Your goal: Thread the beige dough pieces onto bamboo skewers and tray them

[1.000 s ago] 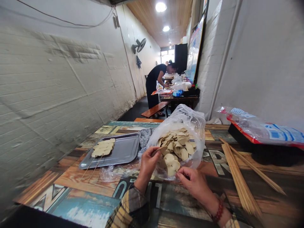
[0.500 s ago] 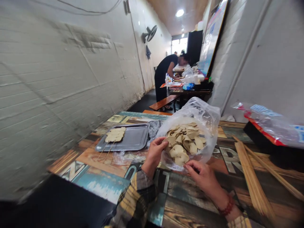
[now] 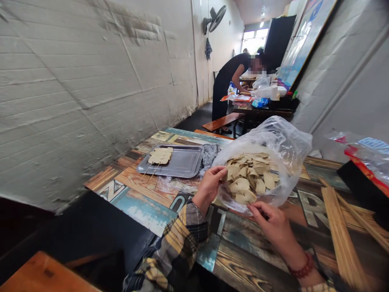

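My left hand (image 3: 211, 185) pinches the edge of a thin beige slice (image 3: 233, 172) between thumb and fingertips, at the bag's left side. My right hand (image 3: 271, 222) is closed in a pinch at the bag's near rim. Two slices (image 3: 239, 185) lie in line with its fingertips, apparently threaded on a skewer mostly hidden by slices and fingers. Behind them, a heap of similar slices (image 3: 255, 160) fills an open clear plastic bag (image 3: 288, 140). Left of the bag, a metal tray (image 3: 186, 162) carries slices threaded on skewers (image 3: 161, 155), the sticks jutting over its near edge.
A bundle of bare bamboo skewers (image 3: 342, 231) lies on the patterned table (image 3: 243, 251) at right. Past it stands a black container (image 3: 358, 182) with red-edged plastic packaging. Crumpled grey plastic (image 3: 210, 156) touches the tray's side. Another person (image 3: 227, 83) bends over a farther table.
My view has tilted down and turned left, so the table and background sit farther right. Both hands keep their pinches at the bag, in nearly the same places.
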The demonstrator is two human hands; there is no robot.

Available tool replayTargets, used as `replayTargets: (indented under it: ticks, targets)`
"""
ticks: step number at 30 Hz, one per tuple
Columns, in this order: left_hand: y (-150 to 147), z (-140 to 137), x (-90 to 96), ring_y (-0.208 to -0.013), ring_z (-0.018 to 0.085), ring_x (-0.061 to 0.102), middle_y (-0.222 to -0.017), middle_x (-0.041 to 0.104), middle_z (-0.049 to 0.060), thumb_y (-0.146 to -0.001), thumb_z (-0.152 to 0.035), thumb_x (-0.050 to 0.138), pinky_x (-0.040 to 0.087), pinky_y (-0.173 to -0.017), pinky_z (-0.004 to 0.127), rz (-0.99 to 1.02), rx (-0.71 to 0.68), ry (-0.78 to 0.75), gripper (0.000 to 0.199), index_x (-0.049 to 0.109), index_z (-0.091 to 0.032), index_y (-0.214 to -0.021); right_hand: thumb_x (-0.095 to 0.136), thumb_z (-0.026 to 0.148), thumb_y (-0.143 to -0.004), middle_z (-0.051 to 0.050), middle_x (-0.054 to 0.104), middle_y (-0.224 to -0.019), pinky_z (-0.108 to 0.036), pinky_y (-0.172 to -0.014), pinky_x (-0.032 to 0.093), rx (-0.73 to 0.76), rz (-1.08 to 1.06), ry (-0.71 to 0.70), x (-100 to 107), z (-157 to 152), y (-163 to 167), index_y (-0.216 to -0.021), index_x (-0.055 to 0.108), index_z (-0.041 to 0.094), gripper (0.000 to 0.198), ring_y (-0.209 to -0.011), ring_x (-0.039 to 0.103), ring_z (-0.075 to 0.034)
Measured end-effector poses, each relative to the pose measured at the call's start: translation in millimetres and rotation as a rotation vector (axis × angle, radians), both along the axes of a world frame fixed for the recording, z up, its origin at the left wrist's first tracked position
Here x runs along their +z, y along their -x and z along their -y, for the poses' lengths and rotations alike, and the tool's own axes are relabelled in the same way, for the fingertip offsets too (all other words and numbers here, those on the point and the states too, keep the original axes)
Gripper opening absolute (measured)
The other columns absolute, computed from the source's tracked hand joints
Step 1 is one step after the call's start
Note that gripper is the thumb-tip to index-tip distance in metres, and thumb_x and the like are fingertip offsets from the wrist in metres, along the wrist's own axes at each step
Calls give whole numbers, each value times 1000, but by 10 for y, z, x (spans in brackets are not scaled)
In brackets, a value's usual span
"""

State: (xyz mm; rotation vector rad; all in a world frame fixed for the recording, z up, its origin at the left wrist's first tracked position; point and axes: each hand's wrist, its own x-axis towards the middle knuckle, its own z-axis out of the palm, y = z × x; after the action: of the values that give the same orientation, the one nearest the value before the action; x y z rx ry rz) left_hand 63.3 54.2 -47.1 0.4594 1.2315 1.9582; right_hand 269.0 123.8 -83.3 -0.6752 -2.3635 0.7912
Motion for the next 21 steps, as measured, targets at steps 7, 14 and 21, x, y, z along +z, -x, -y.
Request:
replayTargets:
  ticks: [7,14,21]
  targets:
    - [-30,0,20,-55,7,41,-61,53,-3,-52,-33,82,29,-53,21,15,0,7,30,68,-14,-70,44,51,-91,-5,74,-76,-29,-65,49,-25,5,-24,-17,-2,-3,-81,70,22,40,-68,69,-20]
    - [-32,2,12,-56,7,42,-63,54,-2,-54,-33,81,28,-54,22,-1,-8,20,28,68,-14,-71,44,50,-91,-4,74,-75,-28,-63,48,-12,-4,-16,4,4,-3,-80,69,22,40,-68,68,-19]
    - [-32,11,10,-59,8,46,-67,57,-1,-54,-33,82,31,-55,22,0,15,15,29,68,-15,-71,44,49,-91,-3,74,-74,-27,-62,48,-26,0,-39,-12,1,-2,-79,70,22,39,-66,68,-18]
